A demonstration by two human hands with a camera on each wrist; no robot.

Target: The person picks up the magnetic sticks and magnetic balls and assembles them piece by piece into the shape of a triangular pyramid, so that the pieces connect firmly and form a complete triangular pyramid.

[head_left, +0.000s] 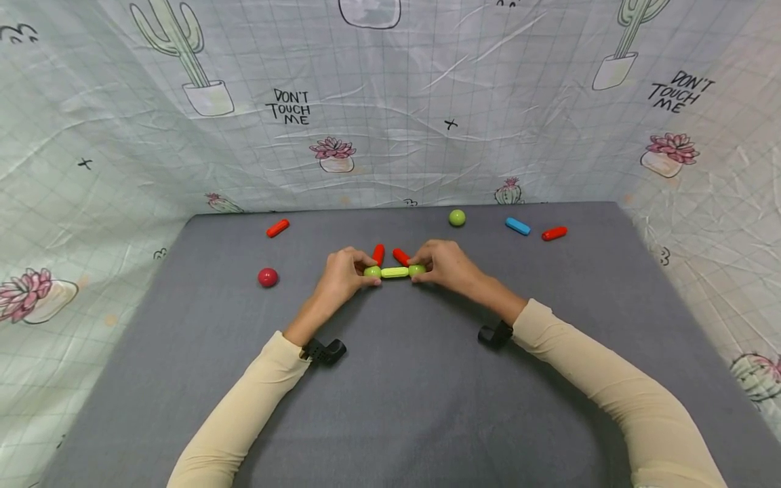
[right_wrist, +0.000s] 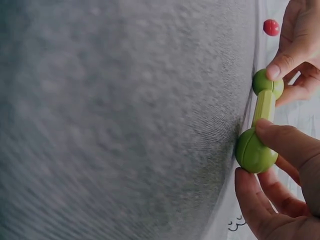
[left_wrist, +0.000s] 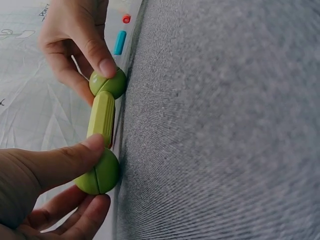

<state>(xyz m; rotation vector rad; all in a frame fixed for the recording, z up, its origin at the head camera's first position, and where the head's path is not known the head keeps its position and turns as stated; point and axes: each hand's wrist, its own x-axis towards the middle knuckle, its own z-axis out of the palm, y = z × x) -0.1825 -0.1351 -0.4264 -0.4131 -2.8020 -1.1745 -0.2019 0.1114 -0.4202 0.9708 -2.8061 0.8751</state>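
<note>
My left hand (head_left: 342,272) pinches a green ball (left_wrist: 102,172) between thumb and fingers. Another green ball (right_wrist: 269,82), also on the left side, is this same one seen from my right wrist. My right hand (head_left: 450,264) grips a second green ball (head_left: 417,270) in the same manner. Between the two balls runs a ribbed yellow-green rod (head_left: 394,272), its ends touching both. Just behind this row, two red rods (head_left: 379,254) slant on the dark grey table; fingers partly cover the right-hand one (head_left: 401,257).
A red ball (head_left: 267,277) and a red rod (head_left: 277,228) lie to the left. Along the back stand a loose green ball (head_left: 457,217), a blue rod (head_left: 517,226) and another red rod (head_left: 554,233). Patterned cloth (head_left: 390,102) hangs behind the grey table (head_left: 403,407).
</note>
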